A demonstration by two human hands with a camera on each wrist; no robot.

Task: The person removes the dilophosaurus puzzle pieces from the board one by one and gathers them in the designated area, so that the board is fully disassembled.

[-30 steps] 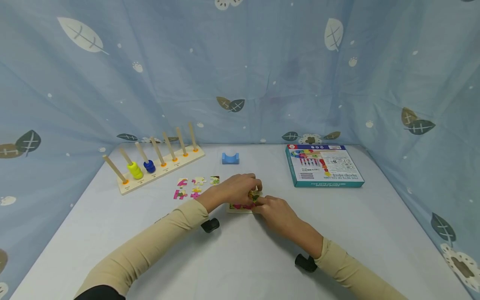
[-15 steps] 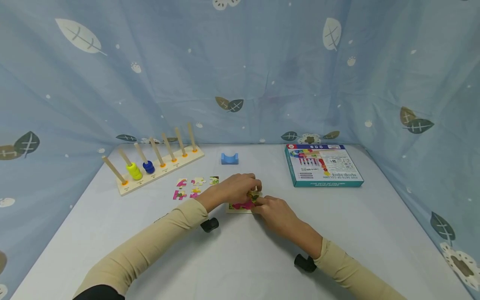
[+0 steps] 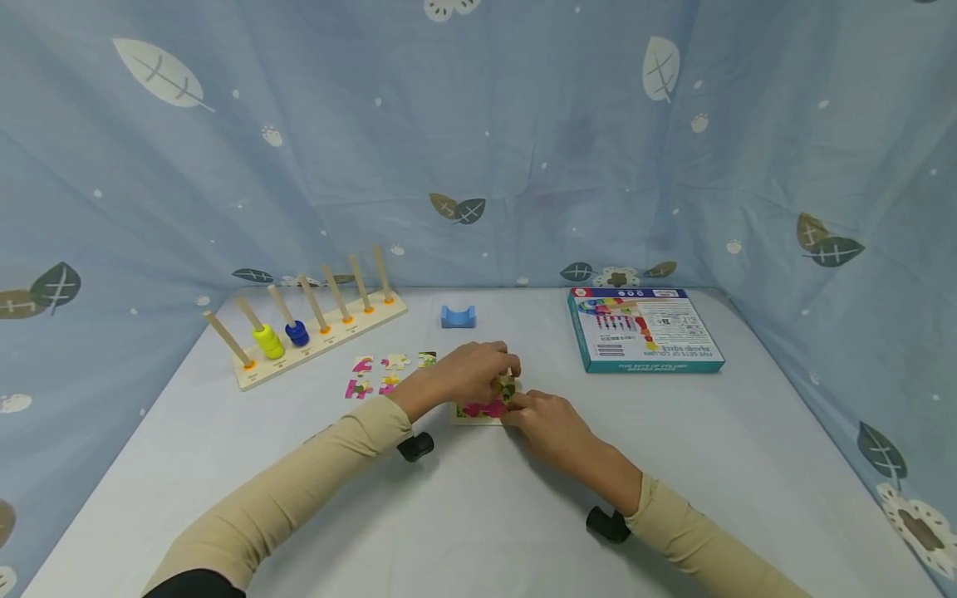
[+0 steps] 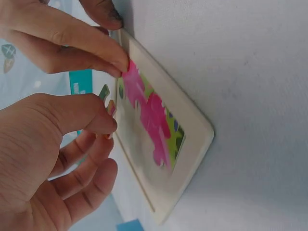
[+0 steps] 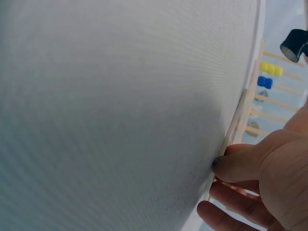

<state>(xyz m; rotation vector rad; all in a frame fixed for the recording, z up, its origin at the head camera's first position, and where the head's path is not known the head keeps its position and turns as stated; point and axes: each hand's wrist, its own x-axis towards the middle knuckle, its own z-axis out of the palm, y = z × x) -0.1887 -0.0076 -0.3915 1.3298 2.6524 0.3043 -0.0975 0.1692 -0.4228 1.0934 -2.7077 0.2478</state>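
Observation:
A square wooden puzzle board (image 4: 196, 137) lies on the table, partly filled with pink and green jigsaw pieces (image 4: 153, 115). Between thumb and fingers my left hand (image 3: 473, 374) pinches a small puzzle piece (image 4: 111, 108), tilted just above the board's inner edge. My right hand (image 3: 553, 423) holds the board at its right side: the thumb (image 5: 231, 166) is against the outer edge and fingertips press on the pink pieces. Left of the board, several loose puzzle pieces (image 3: 359, 389) lie on the cloth. My left hand hides the board's far part in the head view.
At the back left stands a wooden peg stand (image 3: 314, 345) with yellow beads (image 3: 268, 340) and blue beads (image 3: 296, 333) on two pegs. A blue curved block (image 3: 458, 317) sits behind the board. The flat cardboard box (image 3: 646, 332) lies at the back right.
My left hand has shifted very slightly over the board, still pinching the puzzle piece, which now sits a little differently. The right hand has stayed in place.

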